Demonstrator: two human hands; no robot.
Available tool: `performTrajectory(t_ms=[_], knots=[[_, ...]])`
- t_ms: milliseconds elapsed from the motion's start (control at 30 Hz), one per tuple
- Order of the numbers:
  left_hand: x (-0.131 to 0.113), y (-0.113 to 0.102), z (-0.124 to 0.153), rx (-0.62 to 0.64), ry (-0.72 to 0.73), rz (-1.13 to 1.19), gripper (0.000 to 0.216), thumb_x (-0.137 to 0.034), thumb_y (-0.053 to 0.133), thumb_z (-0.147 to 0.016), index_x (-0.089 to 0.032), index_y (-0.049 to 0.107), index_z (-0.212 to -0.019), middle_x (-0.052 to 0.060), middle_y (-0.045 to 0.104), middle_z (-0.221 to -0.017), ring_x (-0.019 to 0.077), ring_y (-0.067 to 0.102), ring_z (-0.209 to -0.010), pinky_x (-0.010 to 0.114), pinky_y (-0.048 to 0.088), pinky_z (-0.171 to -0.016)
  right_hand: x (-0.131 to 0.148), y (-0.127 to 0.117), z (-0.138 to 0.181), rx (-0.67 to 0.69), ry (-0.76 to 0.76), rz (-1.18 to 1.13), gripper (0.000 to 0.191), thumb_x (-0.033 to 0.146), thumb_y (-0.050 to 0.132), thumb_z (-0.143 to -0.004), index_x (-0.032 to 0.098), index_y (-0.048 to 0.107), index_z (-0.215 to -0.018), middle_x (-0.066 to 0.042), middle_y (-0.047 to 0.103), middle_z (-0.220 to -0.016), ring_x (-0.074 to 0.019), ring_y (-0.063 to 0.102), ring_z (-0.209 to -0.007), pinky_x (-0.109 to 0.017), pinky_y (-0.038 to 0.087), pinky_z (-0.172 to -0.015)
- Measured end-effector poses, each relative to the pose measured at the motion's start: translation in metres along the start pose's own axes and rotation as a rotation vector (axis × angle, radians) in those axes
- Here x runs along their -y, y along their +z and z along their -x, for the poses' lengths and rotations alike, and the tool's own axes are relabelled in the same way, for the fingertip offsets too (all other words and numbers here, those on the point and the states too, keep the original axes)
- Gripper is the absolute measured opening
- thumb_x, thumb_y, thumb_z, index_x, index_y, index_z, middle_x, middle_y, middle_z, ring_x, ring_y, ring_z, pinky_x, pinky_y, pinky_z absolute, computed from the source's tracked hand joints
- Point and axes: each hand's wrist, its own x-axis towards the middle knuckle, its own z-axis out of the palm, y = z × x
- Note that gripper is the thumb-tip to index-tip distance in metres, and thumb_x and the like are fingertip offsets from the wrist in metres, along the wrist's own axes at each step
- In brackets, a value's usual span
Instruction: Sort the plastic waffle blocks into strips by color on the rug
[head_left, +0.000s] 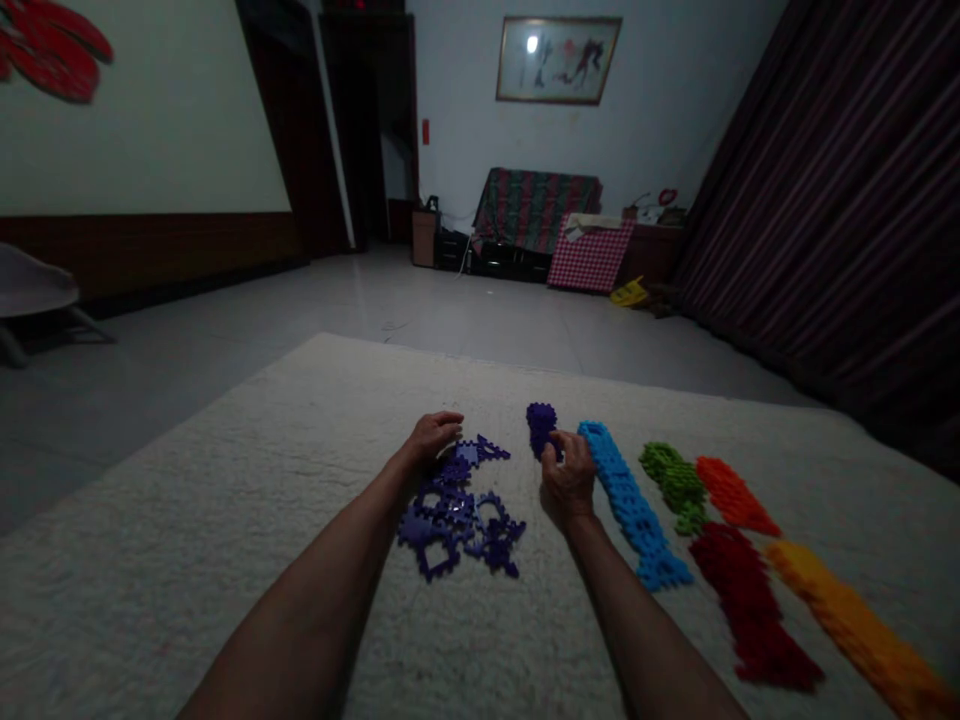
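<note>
Left hand [433, 437]: fingers curled down onto far edge of loose heap of flat purple interlocking plastic pieces [459, 510] on cream shaggy rug [225, 520]; closed grip not confirmable. Right hand [570, 475]: pinched shut on near end of short stacked purple pieces [541, 425], likely steadying the stack. Sorted by colour in rows to the right: blue strip [630, 505], green cluster [675, 482], orange-red cluster [731, 495], dark red strip [750, 600], yellow-orange strip [855, 620]
</note>
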Motion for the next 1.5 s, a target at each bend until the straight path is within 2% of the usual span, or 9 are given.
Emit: performTrajectory(t_ms=[200,300,400,500,633,833,1133,1333,1500], knots=[[0.002,-0.015,0.048,-0.083,0.058,-0.136,0.042,-0.031,0.055,-0.081,-0.013,0.070,-0.116,0.011,0.075,-0.110,0.0227,0.069,-0.102,0.035,0.055,-0.089,0.035,-0.021,0.032,0.323,0.106,-0.221,0.025,0.033,0.050,-0.087,0.018,0.065,-0.100,-0.010,0.065,-0.100,-0.0216,0.063,-0.089,-0.037,0.055,-0.078],[0.007,-0.023,0.078,-0.149,0.111,-0.269,0.042,-0.031,0.054,-0.084,-0.014,0.068,-0.119,0.012,0.072,-0.120,0.0241,0.065,-0.113,0.039,0.051,-0.098,0.051,-0.033,0.047,0.484,0.107,-0.269,0.036,0.041,0.056,-0.083,0.016,0.064,-0.108,-0.012,0.067,-0.104,-0.0235,0.066,-0.094,-0.040,0.054,-0.085],[0.009,-0.025,0.100,-0.185,0.168,-0.443,0.038,-0.029,0.053,-0.087,-0.016,0.068,-0.119,0.014,0.069,-0.126,0.0245,0.061,-0.122,0.042,0.045,-0.107,0.067,-0.046,0.060,0.608,0.054,-0.201,0.052,0.043,0.065,-0.076,0.017,0.061,-0.120,-0.014,0.066,-0.119,-0.0284,0.062,-0.110,-0.048,0.048,-0.097],[0.007,-0.018,0.116,-0.202,0.209,-0.582,0.034,-0.027,0.050,-0.090,-0.017,0.067,-0.117,0.013,0.069,-0.123,0.0229,0.061,-0.120,0.041,0.043,-0.108,0.083,-0.054,0.073,0.655,-0.058,-0.115,0.064,0.036,0.070,-0.070,0.021,0.056,-0.131,-0.014,0.060,-0.132,-0.0302,0.053,-0.126,-0.052,0.039,-0.108],[0.005,-0.004,0.127,-0.208,0.293,-0.634,0.031,-0.023,0.050,-0.090,-0.021,0.066,-0.117,0.009,0.069,-0.120,0.0212,0.059,-0.118,0.040,0.044,-0.107,0.091,-0.051,0.086,0.552,-0.100,-0.100,0.061,0.029,0.067,-0.071,0.019,0.055,-0.130,-0.014,0.061,-0.131,-0.0295,0.053,-0.125,-0.051,0.038,-0.108],[0.003,0.003,0.112,-0.164,0.305,-0.621,0.032,-0.021,0.051,-0.089,-0.019,0.067,-0.117,0.009,0.070,-0.118,0.0205,0.062,-0.116,0.037,0.045,-0.107,0.084,-0.030,0.077,0.480,-0.056,-0.180,0.048,0.026,0.064,-0.073,0.021,0.061,-0.121,-0.012,0.067,-0.120,-0.0270,0.061,-0.112,-0.047,0.047,-0.099],[-0.006,0.005,0.072,-0.144,0.228,-0.499,0.035,-0.023,0.053,-0.088,-0.020,0.069,-0.120,0.007,0.070,-0.125,0.0213,0.064,-0.119,0.037,0.047,-0.108,0.074,0.000,0.043,0.448,0.163,-0.458,0.035,0.031,0.059,-0.078,0.020,0.064,-0.111,-0.010,0.070,-0.110,-0.0233,0.067,-0.101,-0.041,0.054,-0.090],[-0.005,-0.004,0.046,-0.106,0.202,-0.515,0.033,-0.024,0.054,-0.085,-0.021,0.074,-0.111,0.005,0.074,-0.117,0.0208,0.067,-0.112,0.033,0.050,-0.104,0.063,0.007,0.026,0.525,0.432,-0.715,0.032,0.046,0.059,-0.079,0.020,0.067,-0.097,-0.007,0.074,-0.089,-0.0229,0.070,-0.084,-0.040,0.057,-0.078],[0.002,-0.007,0.040,-0.130,0.215,-0.476,0.033,-0.024,0.054,-0.085,-0.021,0.075,-0.109,0.004,0.076,-0.112,0.0200,0.069,-0.107,0.032,0.051,-0.102,0.058,0.004,0.024,0.512,0.706,-0.889,0.035,0.049,0.059,-0.078,0.020,0.066,-0.097,-0.009,0.074,-0.090,-0.0235,0.071,-0.079,-0.039,0.058,-0.067]])
